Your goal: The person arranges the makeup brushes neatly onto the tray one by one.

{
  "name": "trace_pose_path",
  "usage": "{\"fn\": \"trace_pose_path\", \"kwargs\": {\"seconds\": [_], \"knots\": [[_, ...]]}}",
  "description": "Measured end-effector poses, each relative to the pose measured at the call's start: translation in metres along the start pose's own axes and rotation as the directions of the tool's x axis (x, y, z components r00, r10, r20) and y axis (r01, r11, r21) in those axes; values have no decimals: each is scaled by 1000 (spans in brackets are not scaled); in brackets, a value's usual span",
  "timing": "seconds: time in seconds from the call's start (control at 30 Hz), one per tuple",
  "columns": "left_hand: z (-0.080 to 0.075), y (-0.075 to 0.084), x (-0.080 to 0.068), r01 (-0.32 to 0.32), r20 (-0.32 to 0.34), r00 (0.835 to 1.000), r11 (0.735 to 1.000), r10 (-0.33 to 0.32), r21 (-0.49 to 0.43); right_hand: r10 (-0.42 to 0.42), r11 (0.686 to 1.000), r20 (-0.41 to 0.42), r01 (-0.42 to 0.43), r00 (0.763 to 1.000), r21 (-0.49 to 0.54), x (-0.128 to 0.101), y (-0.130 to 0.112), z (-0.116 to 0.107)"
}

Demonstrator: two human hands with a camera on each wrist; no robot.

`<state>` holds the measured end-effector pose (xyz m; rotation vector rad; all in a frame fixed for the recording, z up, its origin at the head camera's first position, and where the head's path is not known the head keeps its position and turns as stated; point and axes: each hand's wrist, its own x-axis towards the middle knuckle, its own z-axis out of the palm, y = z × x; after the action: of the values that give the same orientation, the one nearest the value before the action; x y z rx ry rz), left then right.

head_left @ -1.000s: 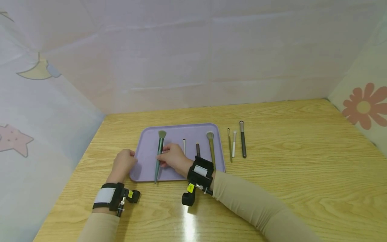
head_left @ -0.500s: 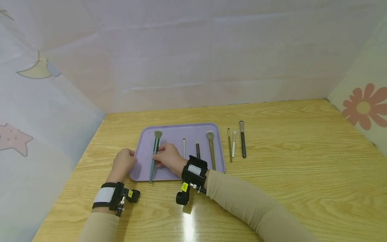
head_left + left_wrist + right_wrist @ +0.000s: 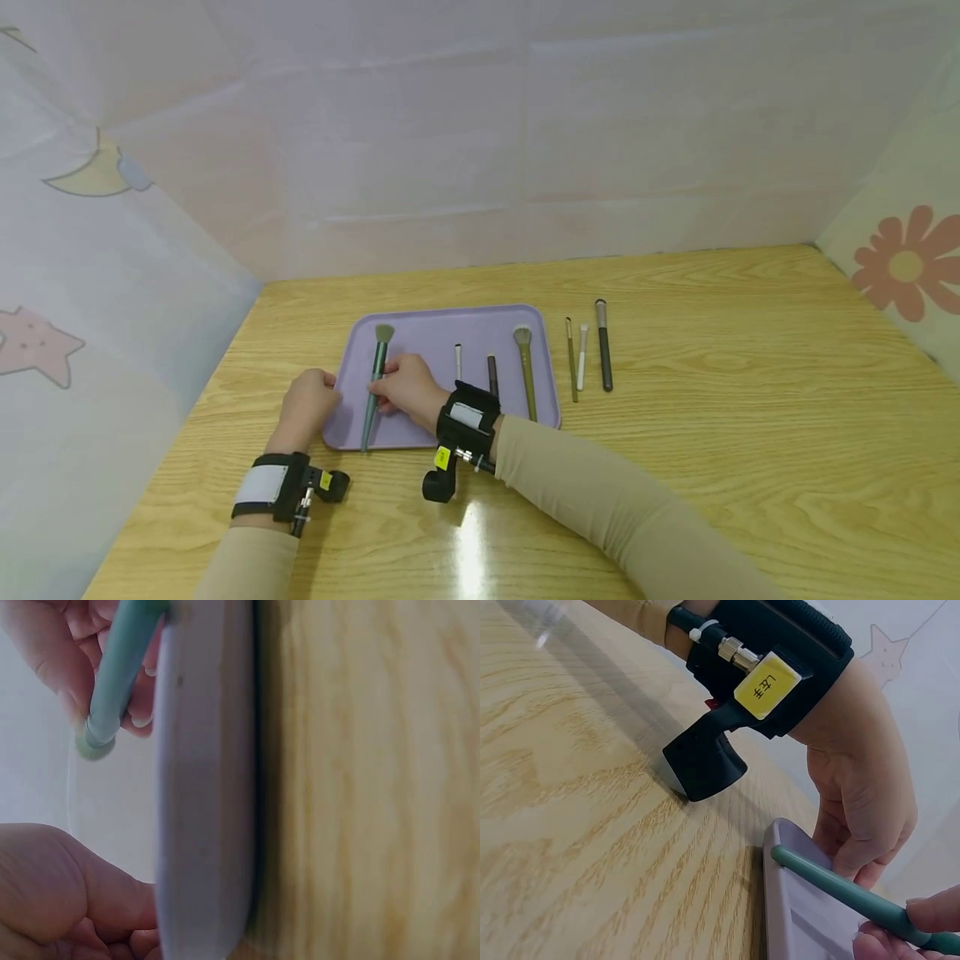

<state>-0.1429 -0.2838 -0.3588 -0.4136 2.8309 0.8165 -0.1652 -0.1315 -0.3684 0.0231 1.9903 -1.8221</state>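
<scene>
My right hand (image 3: 408, 387) pinches a green makeup brush (image 3: 372, 392) between thumb and fingertips. The brush lies lengthwise over the left part of a lilac tray (image 3: 420, 429), fluffy bristles toward the back. In the right wrist view the tip of its handle (image 3: 817, 876) is right at the tray's near rim. My left hand (image 3: 309, 404) grips the tray's left edge, thumb bent at the rim in the left wrist view. To the right on the tray lie a thin white brush (image 3: 458, 360), a short dark brush (image 3: 492, 375) and an olive-handled fluffy brush (image 3: 527, 375).
Just right of the tray, a thin olive brush (image 3: 572, 362), a white brush (image 3: 582, 358) and a larger dark-handled brush (image 3: 603, 346) lie on the wooden table (image 3: 720, 400). A printed cloth backdrop (image 3: 420, 167) rises behind and at both sides.
My right hand has shifted left across the tray with the green makeup brush, bringing it nearer my left hand. My left hand and the tray have stayed put.
</scene>
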Motion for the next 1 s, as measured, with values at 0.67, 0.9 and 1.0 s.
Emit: {"fn": "trace_pose_path", "kwargs": {"seconds": [0.67, 0.9, 1.0], "knots": [[0, -4, 3, -18, -10, 1000, 1000, 18, 14, -11, 993, -49, 6, 999, -116, 14, -4, 19], [-1, -3, 2, -16, -9, 1000, 1000, 16, 5, -67, 972, -60, 52, 996, -231, 20, -5, 27], [-1, -2, 1, -13, -6, 1000, 1000, 13, 5, -107, 955, -63, 84, 992, -286, 21, -3, 29]]}}
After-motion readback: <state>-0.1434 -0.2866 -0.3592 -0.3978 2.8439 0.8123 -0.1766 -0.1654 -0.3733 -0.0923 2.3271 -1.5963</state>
